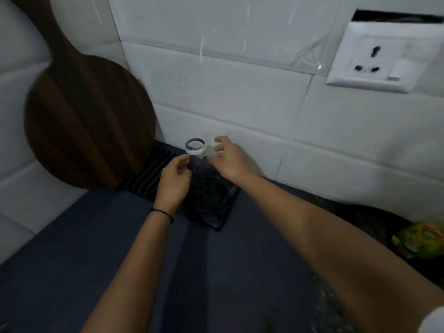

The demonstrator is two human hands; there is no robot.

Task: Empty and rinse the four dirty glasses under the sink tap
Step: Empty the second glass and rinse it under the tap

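Observation:
A clear glass point(195, 145) stands upside down on the far end of a black ribbed drying tray point(211, 203), its thick base ring facing up. My left hand point(175, 181) reaches in from the left, and its thumb and forefinger pinch that glass's side. Just right of it is a second clear glass point(214, 150), blurred against the white tiles. My right hand point(231, 161) has its fingers curled around this one. No sink or tap is in view.
The tray lies on a dark blue-grey counter point(96, 248) against a white tiled wall. A large round dark wooden board point(89, 121) leans on the wall at the left. A wall socket point(382, 58) is at the upper right. A yellow-green packet point(418, 239) lies at the right edge.

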